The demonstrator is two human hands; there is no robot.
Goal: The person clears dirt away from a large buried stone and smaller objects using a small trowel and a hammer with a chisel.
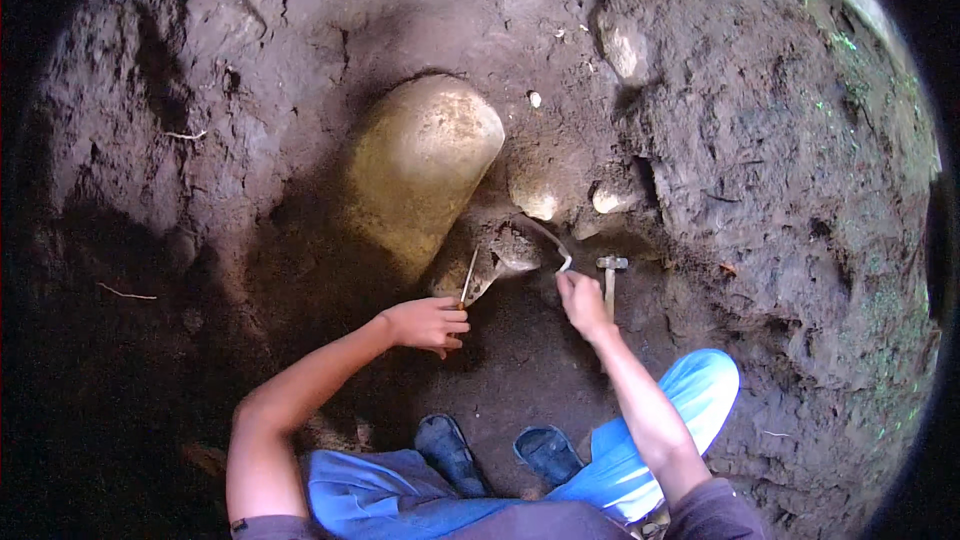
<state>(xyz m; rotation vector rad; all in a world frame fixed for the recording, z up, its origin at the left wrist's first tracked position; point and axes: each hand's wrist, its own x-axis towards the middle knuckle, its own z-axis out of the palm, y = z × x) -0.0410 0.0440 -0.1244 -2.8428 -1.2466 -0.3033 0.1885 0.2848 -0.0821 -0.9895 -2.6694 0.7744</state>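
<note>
My left hand (430, 327) is closed around the handle end of a thin metal-shafted tool (470, 275). Its shaft points up beside a partly dug-out pale stone (517, 264). My right hand (583, 302) grips a curved, thin-bladed metal tool (548, 232), with a bend close to my fingers. The far end of that blade reaches the soil just above the same stone. Just right of my right hand lies a hammer (613, 264), its head away from me and its handle partly behind my wrist.
A large smooth rounded boulder (425, 155) juts from the brown earth left of centre. Smaller pale stones (607, 200) are set in the soil to its right. Rough earth walls (760, 170) rise around. My shoes (548, 453) and bent knees are close below.
</note>
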